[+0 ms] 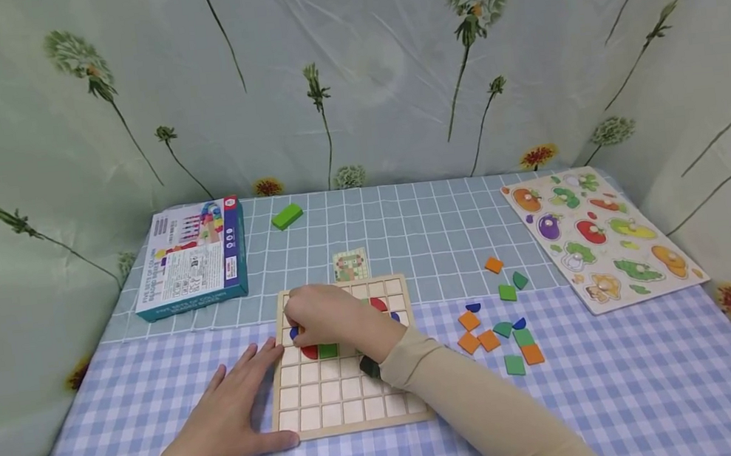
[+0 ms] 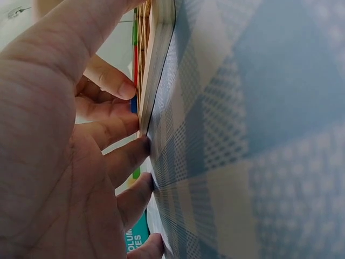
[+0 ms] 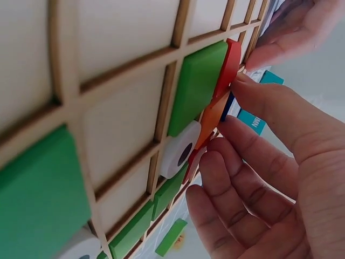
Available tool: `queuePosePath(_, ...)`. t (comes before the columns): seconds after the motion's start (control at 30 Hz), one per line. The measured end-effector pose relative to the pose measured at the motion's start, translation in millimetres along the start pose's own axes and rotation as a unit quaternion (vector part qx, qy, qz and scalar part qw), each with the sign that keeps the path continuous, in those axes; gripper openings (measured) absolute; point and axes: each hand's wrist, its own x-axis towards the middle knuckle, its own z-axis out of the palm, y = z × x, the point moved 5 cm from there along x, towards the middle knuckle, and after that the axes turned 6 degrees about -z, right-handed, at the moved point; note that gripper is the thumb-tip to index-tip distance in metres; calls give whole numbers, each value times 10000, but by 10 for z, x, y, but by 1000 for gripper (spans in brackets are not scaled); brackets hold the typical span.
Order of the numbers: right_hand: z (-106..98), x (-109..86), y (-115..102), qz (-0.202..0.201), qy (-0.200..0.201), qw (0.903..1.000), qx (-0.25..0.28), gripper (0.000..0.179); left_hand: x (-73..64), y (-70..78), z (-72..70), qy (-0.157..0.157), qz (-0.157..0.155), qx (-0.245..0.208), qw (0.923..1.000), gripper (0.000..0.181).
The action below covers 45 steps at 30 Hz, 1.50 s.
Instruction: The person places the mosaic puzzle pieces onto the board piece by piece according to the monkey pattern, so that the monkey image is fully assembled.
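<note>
A wooden grid board [image 1: 331, 413] lies flat on the cloth, with several coloured tiles in its upper cells. At its left side, my right hand [image 1: 328, 317] pinches a small blue piece [image 3: 228, 106] between thumb and index finger. An orange tile [image 3: 211, 121], a red piece [image 3: 228, 65], a green square [image 3: 198, 86] and a white piece with a dark spot [image 3: 181, 149] sit beside those fingers. My left hand [image 1: 228, 424] is spread, its fingertips at the board's left edge and its thumb by the near corner. The right hand covers part of the upper cells.
A pattern card [image 1: 351, 265] lies behind the board. Loose orange, green and blue pieces, such as an orange square [image 1: 469, 321], are scattered to the right. A vegetable puzzle board [image 1: 621, 246] lies far right, a boxed set [image 1: 188, 258] far left, and a green block [image 1: 287, 216] at the back.
</note>
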Motion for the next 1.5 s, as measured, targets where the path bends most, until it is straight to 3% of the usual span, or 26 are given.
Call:
queuePosePath(0.73,17,-10,-17,23,46,10000,-41,16,-2,13,12,6,28,1,10000,128)
queuePosePath(1.0,-50,-136,51,71,35,9995,317,19,-5,19,-1,1,22,-2,10000,128)
queuePosePath(1.23,-173,-559,418,448,79,9947,918,30,-3,10,5,23,-51,9,10000,128)
queuePosePath(1.5,-340,-1428,1233,1353,644,9810,1231,32,6,10,21,69,-14,33,10000,128)
